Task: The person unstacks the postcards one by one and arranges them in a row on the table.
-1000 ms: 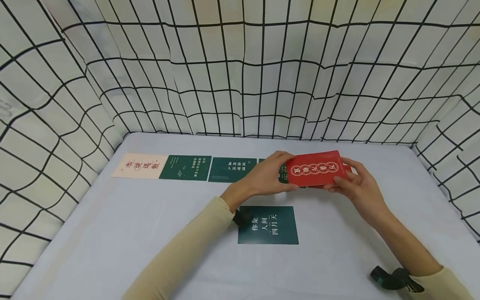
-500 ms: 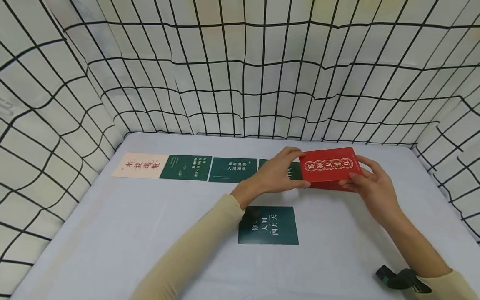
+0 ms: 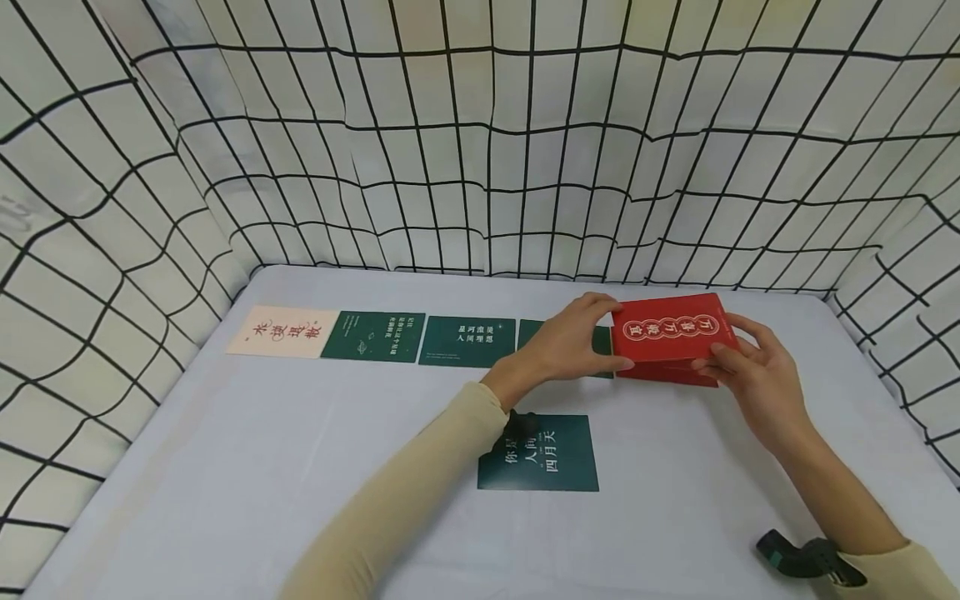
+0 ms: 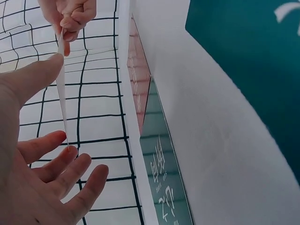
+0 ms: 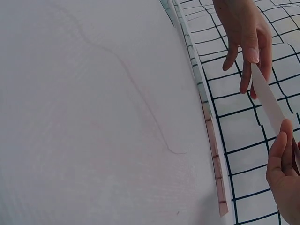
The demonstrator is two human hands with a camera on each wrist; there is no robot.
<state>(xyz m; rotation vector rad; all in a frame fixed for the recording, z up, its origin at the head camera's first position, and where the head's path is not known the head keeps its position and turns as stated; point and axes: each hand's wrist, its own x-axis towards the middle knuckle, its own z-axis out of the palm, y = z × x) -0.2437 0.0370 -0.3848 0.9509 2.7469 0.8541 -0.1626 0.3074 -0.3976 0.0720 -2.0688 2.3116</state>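
Note:
Both of my hands hold a red card [image 3: 667, 312] with white characters, raised over the far right of the table. My left hand [image 3: 566, 343] spans its left end between thumb and fingertips. At the right end my right hand [image 3: 765, 383] pinches it between thumb and fingers. Beneath it lies a second red card [image 3: 667, 375], partly covered. In the left wrist view the held card [image 4: 62, 101] appears edge-on between the left thumb and fingers. The right wrist view shows the held card's pale side [image 5: 269, 101].
A row on the white table [image 3: 225, 467] runs left from the lower red card: a pink card [image 3: 281, 332], then green cards [image 3: 371, 336], one partly behind my left hand. Another green card [image 3: 566, 471] lies nearer me. Black netting [image 3: 487, 183] encloses the table's back and sides.
Both hands have carried the red card to the right, mostly during the first half second. It now hangs above the lower red card, uncovering part of the green card beside it.

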